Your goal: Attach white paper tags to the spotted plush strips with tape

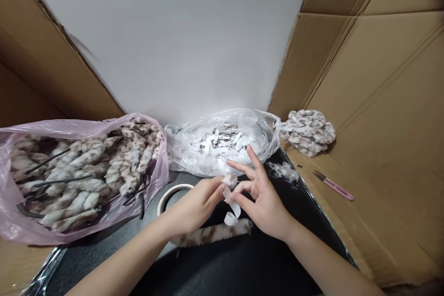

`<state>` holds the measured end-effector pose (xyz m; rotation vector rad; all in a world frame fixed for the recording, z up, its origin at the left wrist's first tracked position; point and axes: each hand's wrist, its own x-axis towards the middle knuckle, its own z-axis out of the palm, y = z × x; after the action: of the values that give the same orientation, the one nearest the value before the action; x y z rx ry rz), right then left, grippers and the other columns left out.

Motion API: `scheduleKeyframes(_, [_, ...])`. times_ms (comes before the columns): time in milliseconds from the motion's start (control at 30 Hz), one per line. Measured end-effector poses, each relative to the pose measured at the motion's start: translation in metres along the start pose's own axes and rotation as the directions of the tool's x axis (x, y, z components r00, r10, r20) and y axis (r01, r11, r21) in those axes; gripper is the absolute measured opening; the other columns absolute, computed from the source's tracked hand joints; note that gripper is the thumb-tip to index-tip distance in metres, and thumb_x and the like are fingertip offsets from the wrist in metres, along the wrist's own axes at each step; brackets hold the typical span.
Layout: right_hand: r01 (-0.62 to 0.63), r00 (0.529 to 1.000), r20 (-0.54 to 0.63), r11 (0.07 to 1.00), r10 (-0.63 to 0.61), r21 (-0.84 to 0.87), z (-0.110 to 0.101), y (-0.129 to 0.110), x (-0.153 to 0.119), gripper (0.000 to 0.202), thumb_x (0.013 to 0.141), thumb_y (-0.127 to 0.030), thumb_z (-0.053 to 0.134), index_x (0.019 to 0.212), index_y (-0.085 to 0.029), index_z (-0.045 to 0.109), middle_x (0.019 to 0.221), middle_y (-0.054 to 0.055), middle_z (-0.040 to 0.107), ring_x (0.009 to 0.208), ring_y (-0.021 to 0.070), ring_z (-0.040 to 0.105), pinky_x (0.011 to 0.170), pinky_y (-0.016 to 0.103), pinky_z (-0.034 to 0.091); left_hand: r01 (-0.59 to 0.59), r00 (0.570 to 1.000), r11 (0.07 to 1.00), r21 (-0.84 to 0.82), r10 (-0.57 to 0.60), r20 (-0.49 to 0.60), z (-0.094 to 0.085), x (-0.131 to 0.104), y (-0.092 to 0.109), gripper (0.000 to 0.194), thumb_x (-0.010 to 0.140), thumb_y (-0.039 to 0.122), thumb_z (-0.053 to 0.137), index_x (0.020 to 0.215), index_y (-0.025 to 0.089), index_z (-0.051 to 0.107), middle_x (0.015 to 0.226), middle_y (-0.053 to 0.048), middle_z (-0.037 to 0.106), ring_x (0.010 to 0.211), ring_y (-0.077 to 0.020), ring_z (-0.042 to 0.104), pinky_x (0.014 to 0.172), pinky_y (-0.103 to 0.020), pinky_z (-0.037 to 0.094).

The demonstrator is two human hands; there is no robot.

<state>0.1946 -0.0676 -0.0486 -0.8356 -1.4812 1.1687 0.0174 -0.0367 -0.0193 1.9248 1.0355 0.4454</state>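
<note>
cardboard panels [388, 69] and a white backing [180, 32] enclose a dark surface [208, 273]. above it, the left hand [196, 203] has a narrow grip, fingertips pinched on a furry tuft [230, 179]. the right hand [265, 203] is just beside, thumb and forefinger close together on a white tape strip [236, 210] whose lower end curls; its other fingers spread upward. below the hands a brown-and-white furry strip [218, 235] lies on the surface; i cannot tell if it joins the tuft. a tape roll [175, 188] sits partly behind the left hand. farther out are a pink bag [34, 237] of furry pieces with dark cords [64, 180] at left, a clear bag [187, 152] of small white pieces [225, 138] behind the hands, and, at right, loose fluff [284, 172], pink-handled snips [335, 186] and a furry bundle [308, 132].
</note>
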Motion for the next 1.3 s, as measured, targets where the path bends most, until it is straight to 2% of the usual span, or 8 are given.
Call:
scheduleKeyframes(100, [0.033,0.996,-0.077,0.995,-0.041,-0.096,0.003,0.006,0.000,0.091,0.083,-0.006,0.061,0.148,-0.045,0.011,0.142,0.009,0.048,0.069,0.0070,0.065,0.080,0.032,0.057,-0.038,0.999,0.998,-0.039,0.038,-0.014,0.011,0.003,-0.004,0.030,0.095,0.032,0.037,0.074,0.017,0.051,0.069,0.002,0.051,0.064,-0.0122,0.042,0.058,-0.022,0.034])
scheduleKeyframes(233, [0.059,0.987,-0.140,0.992,-0.075,-0.115,0.006,0.013,-0.003,0.086,0.083,-0.008,0.062,0.146,-0.044,0.016,0.139,0.008,0.051,0.074,0.0094,0.067,0.072,0.028,0.058,-0.058,0.992,0.994,-0.094,0.047,-0.118,0.023,0.003,-0.009,0.034,0.096,0.035,0.038,0.074,0.015,0.056,0.070,0.001,0.055,0.066,-0.0129,0.045,0.060,-0.023,0.035])
scheduleKeyframes(400, [0.123,0.961,-0.224,0.975,-0.164,-0.185,0.009,0.018,-0.007,0.077,0.085,-0.009,0.061,0.144,-0.039,0.022,0.137,0.011,0.052,0.071,0.0092,0.066,0.074,0.030,0.057,-0.117,0.971,0.983,-0.145,0.082,-0.226,0.027,0.003,-0.010,0.032,0.096,0.035,0.042,0.090,0.016,0.067,0.080,-0.002,0.063,0.075,-0.0158,0.053,0.068,-0.025,0.040])
scheduleKeyframes(533, [0.137,0.954,-0.239,0.971,-0.182,-0.194,0.010,0.020,-0.007,0.074,0.085,-0.012,0.062,0.143,-0.037,0.024,0.134,0.011,0.054,0.070,0.0097,0.065,0.072,0.030,0.057,-0.141,0.965,0.976,-0.164,0.099,-0.241,0.028,0.003,-0.013,0.030,0.096,0.033,0.043,0.103,0.018,0.069,0.081,-0.002,0.063,0.077,-0.0165,0.055,0.071,-0.025,0.041])
scheduleKeyframes(767, [0.092,0.953,-0.273,0.985,-0.130,-0.147,0.010,0.021,-0.006,0.069,0.083,-0.008,0.060,0.140,-0.034,0.031,0.133,0.011,0.054,0.073,0.0108,0.067,0.072,0.030,0.058,-0.187,0.968,0.978,-0.092,0.167,-0.188,0.030,-0.002,-0.012,0.034,0.099,0.030,0.036,0.123,0.022,0.059,0.088,-0.004,0.058,0.079,-0.0162,0.053,0.073,-0.027,0.042])
scheduleKeyframes(1000, [0.020,0.957,-0.286,0.990,-0.059,-0.138,0.009,0.021,-0.006,0.066,0.080,-0.007,0.061,0.135,-0.034,0.037,0.132,0.009,0.055,0.074,0.0114,0.070,0.072,0.028,0.058,-0.220,0.972,0.972,-0.081,0.212,-0.097,0.023,-0.006,-0.004,0.035,0.099,0.030,0.036,0.125,0.022,0.057,0.092,-0.005,0.058,0.085,-0.0180,0.054,0.076,-0.029,0.042])
scheduleKeyframes(1167, [-0.098,0.963,-0.260,0.991,0.073,-0.087,0.008,0.021,-0.006,0.062,0.079,-0.012,0.065,0.133,-0.031,0.038,0.134,0.012,0.056,0.071,0.0126,0.072,0.069,0.026,0.058,-0.198,0.975,0.977,-0.079,0.189,-0.114,0.023,-0.004,-0.011,0.034,0.099,0.031,0.037,0.125,0.023,0.059,0.091,-0.004,0.058,0.084,-0.0164,0.054,0.075,-0.028,0.042])
scheduleKeyframes(1300, [-0.217,0.964,-0.178,0.970,0.196,-0.106,0.005,0.017,-0.005,0.055,0.080,-0.019,0.066,0.129,-0.028,0.043,0.136,0.014,0.055,0.058,0.0092,0.068,0.062,0.025,0.056,-0.200,0.971,0.978,-0.057,0.190,-0.143,0.022,-0.003,-0.017,0.033,0.099,0.029,0.039,0.121,0.022,0.063,0.089,-0.004,0.061,0.081,-0.0161,0.056,0.072,-0.027,0.044])
